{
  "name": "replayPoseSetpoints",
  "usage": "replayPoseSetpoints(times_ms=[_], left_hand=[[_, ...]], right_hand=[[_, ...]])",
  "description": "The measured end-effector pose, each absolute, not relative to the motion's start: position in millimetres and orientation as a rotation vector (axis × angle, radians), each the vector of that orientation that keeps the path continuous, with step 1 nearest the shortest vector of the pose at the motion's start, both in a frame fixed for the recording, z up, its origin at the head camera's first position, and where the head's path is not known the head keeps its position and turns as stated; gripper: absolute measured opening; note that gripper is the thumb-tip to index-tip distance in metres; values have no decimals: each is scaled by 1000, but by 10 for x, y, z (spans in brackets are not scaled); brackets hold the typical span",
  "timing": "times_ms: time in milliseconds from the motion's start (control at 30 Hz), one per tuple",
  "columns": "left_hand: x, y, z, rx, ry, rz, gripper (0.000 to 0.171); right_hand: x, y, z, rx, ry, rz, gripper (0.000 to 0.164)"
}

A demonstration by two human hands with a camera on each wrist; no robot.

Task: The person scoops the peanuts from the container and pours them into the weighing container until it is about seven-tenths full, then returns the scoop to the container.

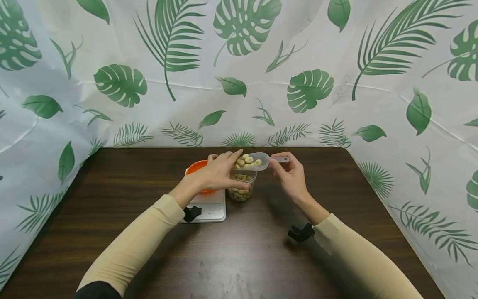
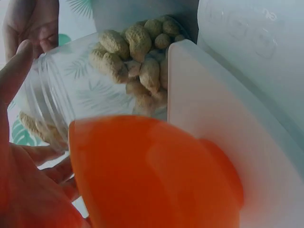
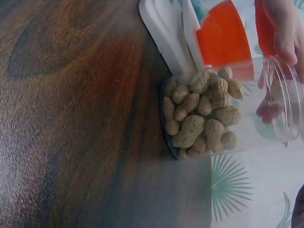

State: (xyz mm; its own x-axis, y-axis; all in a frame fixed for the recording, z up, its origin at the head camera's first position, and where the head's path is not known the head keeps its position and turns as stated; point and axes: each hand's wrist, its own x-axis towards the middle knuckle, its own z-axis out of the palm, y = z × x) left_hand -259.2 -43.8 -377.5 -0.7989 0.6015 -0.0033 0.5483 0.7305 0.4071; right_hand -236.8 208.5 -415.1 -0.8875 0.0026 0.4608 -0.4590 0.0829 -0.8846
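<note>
A translucent scoop (image 1: 263, 161) loaded with peanuts (image 1: 247, 160) is over the mouth of a clear jar (image 1: 242, 193). My right hand (image 1: 293, 176) pinches the scoop's handle between thumb and fingers. More peanuts (image 3: 204, 114) lie in the jar's lower part. On the jar's left side, my left hand (image 1: 220, 170) has its fingers and thumb spread about the rim; whether they touch it is unclear. Beneath that hand, an orange bowl (image 2: 156, 171) sits on a white kitchen scale (image 1: 213, 211), partly hidden by the hand and wrist.
Everything stands on a dark wood table (image 1: 239, 257), near its far side. Behind it hangs a white sheet (image 1: 257, 104) with green leaf prints. The scale stands close to the jar's left side.
</note>
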Motion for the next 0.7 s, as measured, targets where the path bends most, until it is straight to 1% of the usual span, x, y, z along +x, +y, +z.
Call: replayPoseSetpoints(times_ms=[200,400,567,700], left_hand=[[-2553,-567,-3742,910,2801,628,112],[-2503,-726,-3746,869,2815,715,109],[-2477,-855,-3777,815,2840,799,107],[-2447,-973,-3796,762,2853,873,101]], right_hand=[[-2359,2095,-4192,460,-1976,1929,14],[-2349,2089,-4189,442,-1936,2022,17],[-2355,2077,-4177,467,-1884,2100,23],[-2367,2065,-4161,496,-1861,2148,29]])
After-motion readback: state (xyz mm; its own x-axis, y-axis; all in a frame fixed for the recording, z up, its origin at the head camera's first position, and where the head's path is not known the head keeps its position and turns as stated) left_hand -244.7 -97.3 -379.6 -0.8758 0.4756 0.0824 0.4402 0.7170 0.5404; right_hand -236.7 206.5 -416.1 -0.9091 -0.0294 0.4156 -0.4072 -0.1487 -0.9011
